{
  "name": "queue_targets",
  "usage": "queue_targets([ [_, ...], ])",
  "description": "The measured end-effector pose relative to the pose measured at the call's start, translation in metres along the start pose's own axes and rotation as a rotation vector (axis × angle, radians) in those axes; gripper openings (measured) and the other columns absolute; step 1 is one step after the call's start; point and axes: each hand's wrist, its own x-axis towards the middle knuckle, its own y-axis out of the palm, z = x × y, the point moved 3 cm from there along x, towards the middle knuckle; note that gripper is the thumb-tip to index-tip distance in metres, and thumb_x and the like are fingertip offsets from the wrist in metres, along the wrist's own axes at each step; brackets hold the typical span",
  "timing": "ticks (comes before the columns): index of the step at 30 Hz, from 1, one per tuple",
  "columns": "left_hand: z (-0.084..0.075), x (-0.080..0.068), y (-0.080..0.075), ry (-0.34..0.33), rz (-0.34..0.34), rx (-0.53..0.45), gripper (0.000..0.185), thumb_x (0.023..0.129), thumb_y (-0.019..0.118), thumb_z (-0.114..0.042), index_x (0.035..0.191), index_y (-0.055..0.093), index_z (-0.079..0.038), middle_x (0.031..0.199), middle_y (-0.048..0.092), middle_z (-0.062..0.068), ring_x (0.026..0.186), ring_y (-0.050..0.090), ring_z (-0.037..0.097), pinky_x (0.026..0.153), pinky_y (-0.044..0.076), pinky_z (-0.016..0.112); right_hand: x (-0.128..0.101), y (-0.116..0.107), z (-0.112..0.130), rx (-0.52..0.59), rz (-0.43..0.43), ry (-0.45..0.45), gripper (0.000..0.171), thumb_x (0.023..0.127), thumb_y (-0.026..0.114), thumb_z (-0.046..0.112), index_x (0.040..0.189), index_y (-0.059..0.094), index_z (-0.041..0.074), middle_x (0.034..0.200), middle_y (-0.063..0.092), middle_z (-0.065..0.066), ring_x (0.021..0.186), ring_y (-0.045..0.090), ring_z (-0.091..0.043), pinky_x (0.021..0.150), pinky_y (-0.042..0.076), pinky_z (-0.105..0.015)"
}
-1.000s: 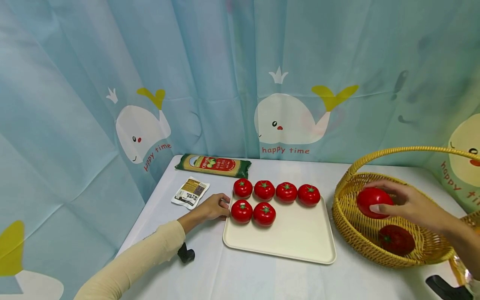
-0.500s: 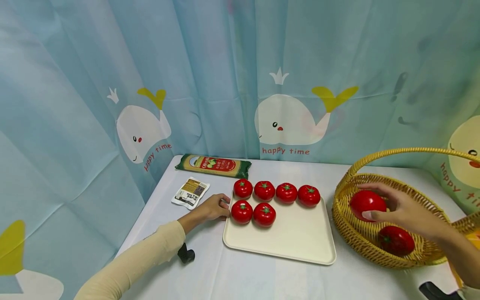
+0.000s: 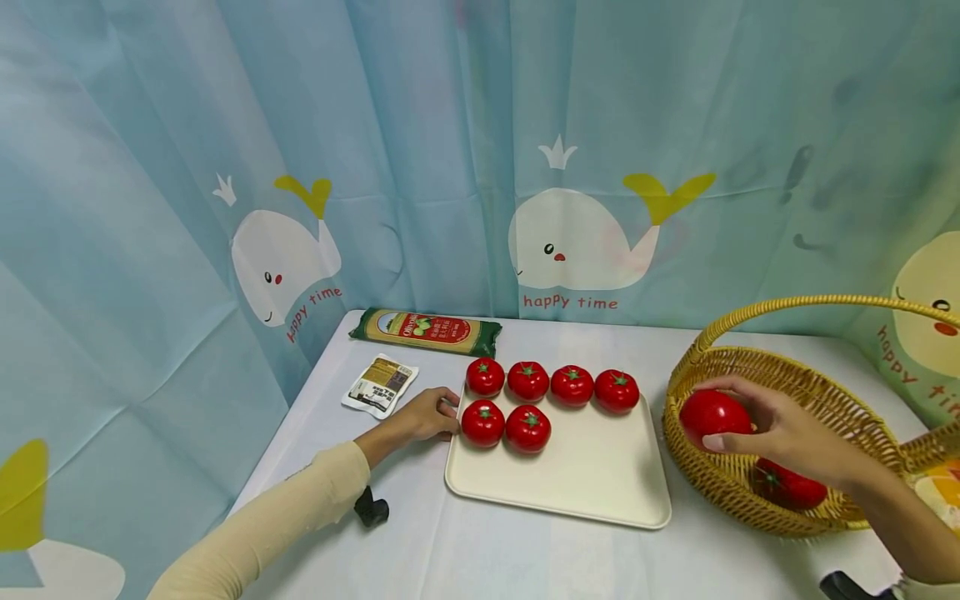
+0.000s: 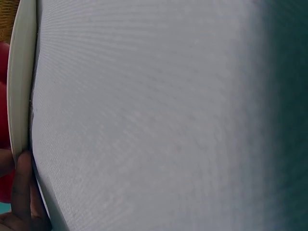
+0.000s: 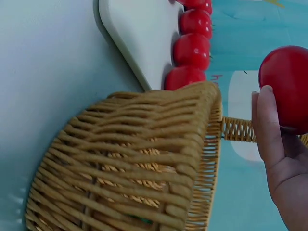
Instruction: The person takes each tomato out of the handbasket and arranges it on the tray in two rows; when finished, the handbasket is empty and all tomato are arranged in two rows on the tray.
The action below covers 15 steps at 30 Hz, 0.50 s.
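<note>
My right hand holds a red tomato between thumb and fingers, over the left part of a wicker basket. In the right wrist view this tomato is raised above the basket's rim. A second tomato lies inside the basket, partly covered by the hand and wrist. On a cream tray sit several tomatoes: a full back row and two in front at the left. My left hand pinches the tray's left edge; the left wrist view shows fingers along its outer rim.
A green-ended spaghetti pack lies at the table's back left, with a small white pouch before it. The basket's tall handle arches over it. An orange package shows behind the basket's right side. A printed curtain encloses the table.
My right hand has moved left with its tomato, from the middle of the basket toward the rim nearest the tray. The left hand and the tray have stayed in place.
</note>
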Motion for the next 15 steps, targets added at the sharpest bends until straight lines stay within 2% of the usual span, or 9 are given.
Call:
queue_targets([
  [5,0.000,-0.001,0.000,0.000,0.001,0.004,0.046,0.079,0.071,0.005,0.123,0.057,0.004,0.088,0.060,0.008,0.075,0.061,0.015,0.068,0.063,0.027,0.002,0.006,-0.001,0.046,0.023,0.028,0.052,0.092,0.064,0.000,0.140,0.043,0.004,0.118,0.064,0.009,0.097,0.068,-0.014,0.072,0.063,-0.033],
  [10,0.000,0.000,0.000,0.000,-0.002,0.006,0.045,0.079,0.071,0.005,0.122,0.057,0.003,0.088,0.060,0.008,0.075,0.061,0.015,0.068,0.063,0.028,0.005,0.013,-0.002,0.045,0.024,0.065,0.061,0.091,0.068,0.005,0.145,0.040,0.005,0.122,0.057,0.015,0.100,0.065,-0.009,0.073,0.063,-0.034],
  [15,0.001,0.000,0.001,0.003,-0.005,0.003,0.044,0.079,0.072,0.005,0.121,0.058,0.003,0.088,0.061,0.008,0.074,0.060,0.015,0.068,0.063,0.029,0.009,0.021,-0.001,0.034,0.017,0.085,0.061,0.088,0.074,0.008,0.142,0.047,0.009,0.120,0.060,0.014,0.100,0.064,-0.009,0.073,0.063,-0.033],
])
